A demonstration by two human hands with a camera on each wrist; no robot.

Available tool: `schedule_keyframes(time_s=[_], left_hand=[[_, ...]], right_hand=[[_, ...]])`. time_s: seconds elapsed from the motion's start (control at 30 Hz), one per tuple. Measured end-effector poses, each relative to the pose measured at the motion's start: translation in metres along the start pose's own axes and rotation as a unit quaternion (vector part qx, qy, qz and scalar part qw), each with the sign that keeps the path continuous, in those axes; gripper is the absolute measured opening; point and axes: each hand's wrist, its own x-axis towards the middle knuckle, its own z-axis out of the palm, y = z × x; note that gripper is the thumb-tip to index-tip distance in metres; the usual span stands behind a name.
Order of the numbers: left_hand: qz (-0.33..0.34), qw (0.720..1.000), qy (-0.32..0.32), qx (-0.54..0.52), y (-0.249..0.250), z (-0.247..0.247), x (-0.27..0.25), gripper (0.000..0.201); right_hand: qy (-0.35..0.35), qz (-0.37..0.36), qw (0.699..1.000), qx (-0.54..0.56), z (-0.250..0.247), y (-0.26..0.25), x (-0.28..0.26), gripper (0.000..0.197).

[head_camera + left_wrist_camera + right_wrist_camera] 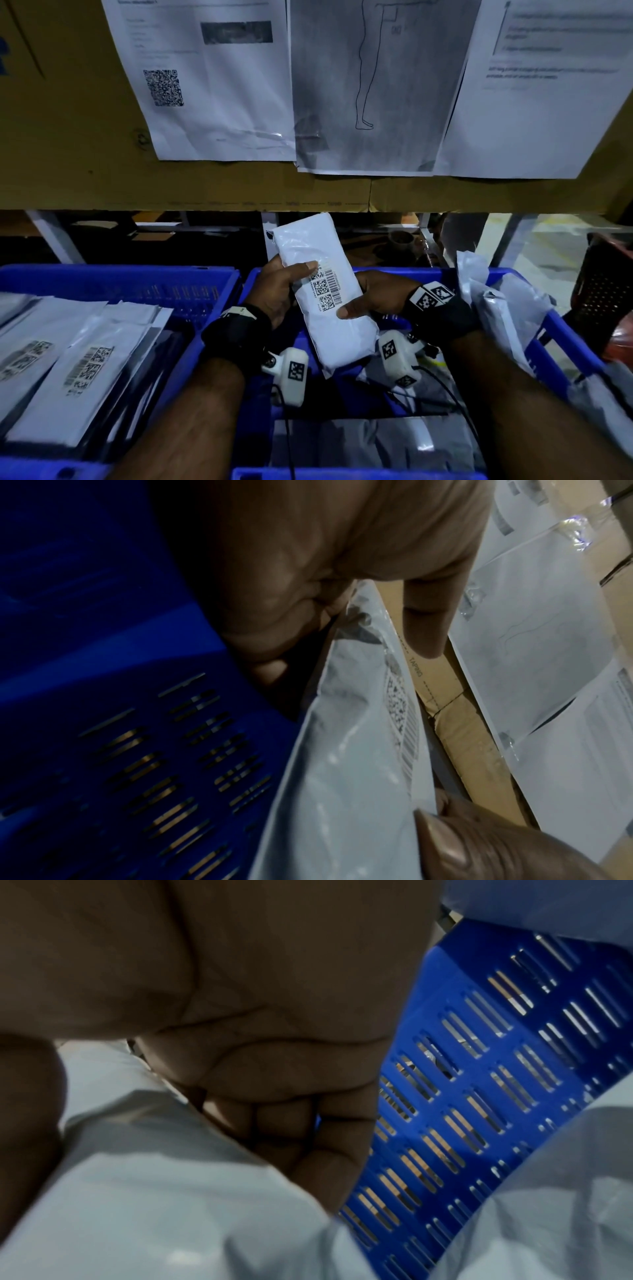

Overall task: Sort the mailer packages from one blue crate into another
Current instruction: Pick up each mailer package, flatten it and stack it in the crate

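A white mailer package [322,294] with barcodes is held up above the right blue crate [561,329]. My left hand [277,291] grips its left edge, thumb across the label. My right hand [373,298] grips its right edge, thumb on the front. In the left wrist view the mailer [346,777] runs between my left hand's fingers [428,631] and the right thumb. In the right wrist view my fingers [274,1123] curl behind the mailer [154,1191]. The left blue crate [120,277] holds several flat white mailers [85,359].
A cardboard panel [68,154] with taped paper sheets [212,78] hangs right above the crates. More loose mailers [500,305] pile at the right crate's right side and grey ones [394,442] on its floor. A red perforated basket [606,287] stands far right.
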Motion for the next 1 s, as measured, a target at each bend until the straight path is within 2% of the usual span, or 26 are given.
schedule_keyframes(time_s=[0.13, 0.27, 0.33, 0.4, 0.47, 0.53, 0.6, 0.67, 0.73, 0.8, 0.9, 1.0], left_hand=[[-0.013, 1.000, 0.014, -0.018, 0.000, 0.001, 0.002, 0.054], [-0.017, 1.000, 0.014, -0.017, 0.002, 0.002, 0.001, 0.057], [-0.008, 1.000, 0.015, -0.006, 0.002, 0.002, 0.001, 0.049], [0.015, 0.999, 0.035, 0.011, 0.004, 0.000, 0.001, 0.032], [0.032, 0.998, 0.054, 0.021, 0.008, -0.003, 0.001, 0.027], [0.039, 0.997, 0.062, 0.029, 0.012, -0.006, 0.001, 0.022], [0.042, 0.997, 0.063, 0.035, 0.018, -0.009, 0.000, 0.019], [0.040, 0.996, 0.062, 0.049, 0.022, -0.014, 0.000, 0.029], [0.043, 0.993, 0.057, 0.089, 0.024, -0.019, 0.000, 0.031], [0.031, 0.986, 0.027, 0.161, 0.029, -0.019, -0.003, 0.029], [0.026, 0.962, -0.025, 0.269, 0.045, -0.014, -0.012, 0.027], [0.047, 0.962, -0.008, 0.270, 0.068, -0.015, -0.021, 0.026]], right_hand=[[0.017, 0.007, 1.000, -0.014, 0.000, 0.000, 0.000, 0.058], [0.023, 0.010, 1.000, -0.017, 0.000, -0.003, -0.003, 0.043], [0.022, 0.012, 0.999, -0.019, 0.000, -0.006, -0.005, 0.039], [0.022, 0.014, 0.999, -0.032, -0.003, -0.008, -0.006, 0.038], [0.027, 0.007, 0.999, -0.042, -0.010, -0.011, -0.010, 0.045], [0.071, 0.002, 0.997, -0.026, -0.021, -0.013, -0.014, 0.049], [0.105, -0.013, 0.994, -0.026, -0.031, -0.014, -0.022, 0.034], [0.106, -0.010, 0.992, -0.065, -0.037, -0.012, -0.030, 0.028], [0.101, 0.014, 0.989, -0.110, -0.038, -0.010, -0.035, 0.031], [0.108, 0.018, 0.987, -0.121, -0.037, -0.012, -0.036, 0.023], [0.154, -0.023, 0.981, -0.119, -0.037, -0.021, -0.041, 0.023], [0.220, -0.077, 0.968, -0.090, -0.036, -0.030, -0.045, 0.032]])
